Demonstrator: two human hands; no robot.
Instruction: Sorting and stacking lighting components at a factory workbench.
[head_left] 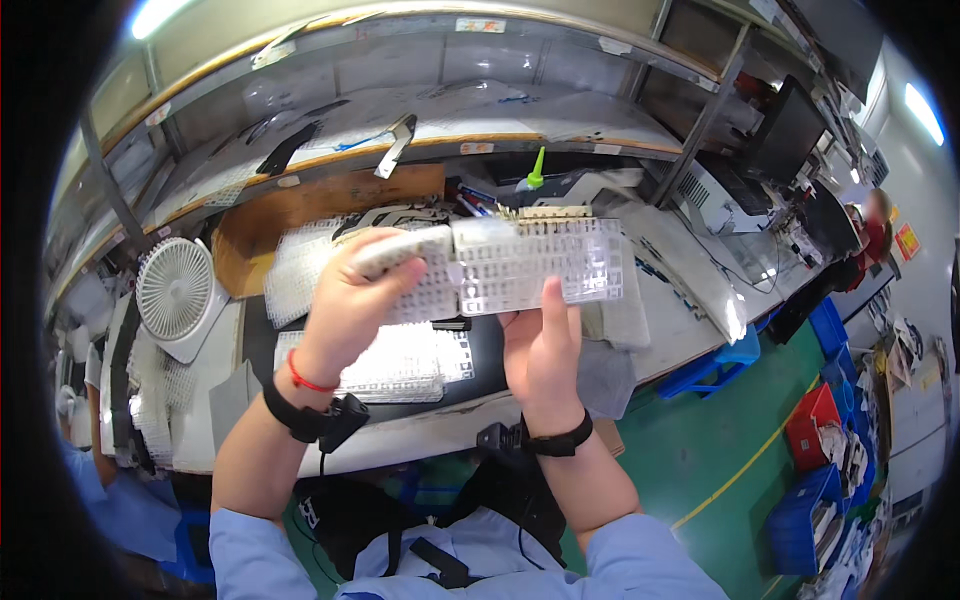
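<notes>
My left hand point(350, 305) is closed, thumb on top, around a pale perforated keyboard sheet point(432, 255); whether this is one sheet or several is blurred. In my right hand point(548, 360) is a translucent keyboard-shaped sheet point(540, 262) with rows of small square openings, its thumb pressed on the near edge. The two pieces meet edge to edge above the desk, and I cannot tell if they are joined. Below them, a brightly lit stack of similar white sheets point(395, 372) lies on a black mat point(415, 398). More sheets point(295, 268) are piled behind my left hand.
A white fan point(178, 292) stands at the left. Behind the sheets are a wooden box point(250, 225) and a green-nozzled bottle point(536, 172). Metal shelving point(420, 150) spans the back. Blue and red bins point(812, 425) stand on the right floor; a person point(870, 235) is beyond.
</notes>
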